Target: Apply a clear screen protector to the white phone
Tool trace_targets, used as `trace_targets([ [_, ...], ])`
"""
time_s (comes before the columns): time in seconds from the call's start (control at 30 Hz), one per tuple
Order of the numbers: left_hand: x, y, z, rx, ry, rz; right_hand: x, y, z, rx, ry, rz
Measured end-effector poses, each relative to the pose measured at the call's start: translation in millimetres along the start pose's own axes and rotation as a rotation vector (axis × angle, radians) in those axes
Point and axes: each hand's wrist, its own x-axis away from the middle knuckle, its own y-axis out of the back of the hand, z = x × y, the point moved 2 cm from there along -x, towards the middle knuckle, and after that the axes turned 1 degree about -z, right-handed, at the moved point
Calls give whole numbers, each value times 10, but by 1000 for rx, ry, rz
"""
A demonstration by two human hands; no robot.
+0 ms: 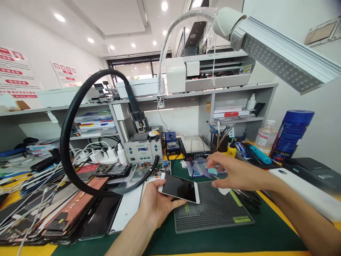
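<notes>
My left hand [157, 202] is wrapped round the lower edge and side of a white-framed smartphone [179, 187]. The phone's dark screen faces up, tilted over the left part of a grey perforated mat [218, 213]. My right hand [231, 172] hovers above the back of that mat, its thumb apart from its curled fingers. Just beyond those fingers are clear plastic packets [195, 168] and a small light blue piece [212, 171]; I cannot tell whether the hand touches them. A white scrap [224, 191] lies below the right palm.
Stacked phone parts [77, 206] and loose cables fill the left side. A thick black hose [65, 142] arches from a hot-air station [142, 151]. Pliers [247, 201], a blue canister [293, 135] and a white box [306, 193] stand right; a lamp [285, 53] hangs overhead.
</notes>
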Motion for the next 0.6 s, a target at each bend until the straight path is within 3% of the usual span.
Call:
trace_targets([
  [0.13,-99,-88,27,-91,24,94,-100,-154,261,-199,227,57],
  [0.37,-118,-65,-119,-268,172,224,-145,-533,141,-196,122,71],
  [0.6,-70,58,-91,-284,288,395,-49,-638,99,-128,287,-41],
])
